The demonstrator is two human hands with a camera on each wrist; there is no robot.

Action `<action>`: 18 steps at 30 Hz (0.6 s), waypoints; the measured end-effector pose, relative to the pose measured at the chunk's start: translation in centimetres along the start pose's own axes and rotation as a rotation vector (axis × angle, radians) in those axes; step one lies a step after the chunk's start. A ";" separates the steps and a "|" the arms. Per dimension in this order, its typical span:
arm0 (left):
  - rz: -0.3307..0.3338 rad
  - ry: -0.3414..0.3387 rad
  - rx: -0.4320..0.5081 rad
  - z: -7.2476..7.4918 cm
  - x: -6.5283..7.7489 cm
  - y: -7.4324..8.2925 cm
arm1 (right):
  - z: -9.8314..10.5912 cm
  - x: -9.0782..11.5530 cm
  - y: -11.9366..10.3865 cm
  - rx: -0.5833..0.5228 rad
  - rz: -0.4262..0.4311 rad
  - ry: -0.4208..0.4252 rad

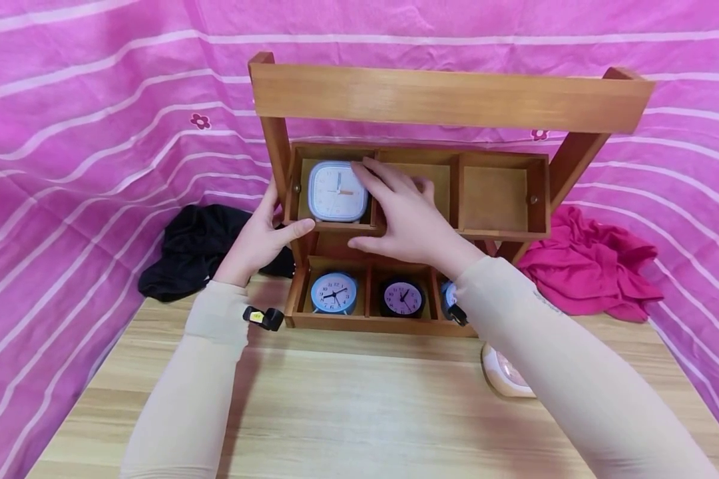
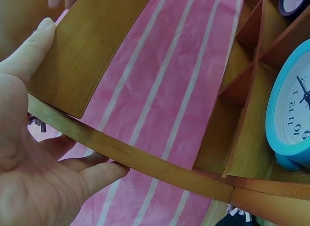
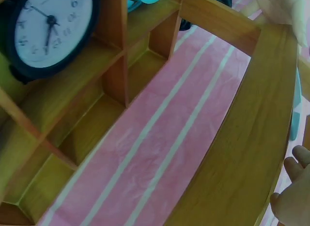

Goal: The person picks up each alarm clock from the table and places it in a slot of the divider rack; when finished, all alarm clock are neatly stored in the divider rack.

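A rounded square alarm clock (image 1: 337, 189) with a pale blue rim and white face stands in the upper left compartment of a wooden rack (image 1: 443, 100). My left hand (image 1: 257, 241) grips the rack's left side, its thumb along the upper tier's front edge and its fingers behind the side post. The fingertips of my right hand (image 1: 404, 216) touch the clock's upper right edge, with the thumb spread out below. In the left wrist view, the fingers reach round the rack's side strip (image 2: 135, 153).
The lower tier holds a blue round clock (image 1: 333, 293), a black one (image 1: 403, 298) and another blue one (image 1: 449, 296), partly hidden by my right arm. A pink-faced clock (image 1: 506, 372) sits on the table (image 1: 359, 406). Black cloth (image 1: 186, 249) and pink cloth (image 1: 593, 266) flank the rack.
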State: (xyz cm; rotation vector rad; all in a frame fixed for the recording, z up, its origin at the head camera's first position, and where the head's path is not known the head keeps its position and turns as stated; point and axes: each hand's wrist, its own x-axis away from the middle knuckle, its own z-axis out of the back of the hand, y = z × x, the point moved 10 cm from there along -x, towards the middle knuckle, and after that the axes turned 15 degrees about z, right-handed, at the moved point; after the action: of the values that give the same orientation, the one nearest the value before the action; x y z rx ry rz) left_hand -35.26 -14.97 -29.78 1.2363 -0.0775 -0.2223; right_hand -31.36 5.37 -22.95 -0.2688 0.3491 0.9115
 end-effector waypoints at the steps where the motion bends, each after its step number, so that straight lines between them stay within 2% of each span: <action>1: 0.005 0.002 -0.002 0.0 0.0 -0.1 | 0.0 0.5 0.1 0.003 -0.001 0.005; 9: 0.007 0.015 -0.008 0.1 -0.1 -0.6 | -0.3 5.0 0.5 0.024 -0.047 0.012; 18: -0.005 0.014 -0.018 -0.1 0.0 0.0 | 0.6 10.8 -0.4 0.092 -0.017 0.111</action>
State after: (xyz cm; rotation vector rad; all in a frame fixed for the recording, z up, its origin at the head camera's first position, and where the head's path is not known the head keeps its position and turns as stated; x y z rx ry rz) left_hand -35.22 -14.91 -29.80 1.2199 -0.0603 -0.2185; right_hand -24.83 13.12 -26.75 -0.2379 0.4893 0.8638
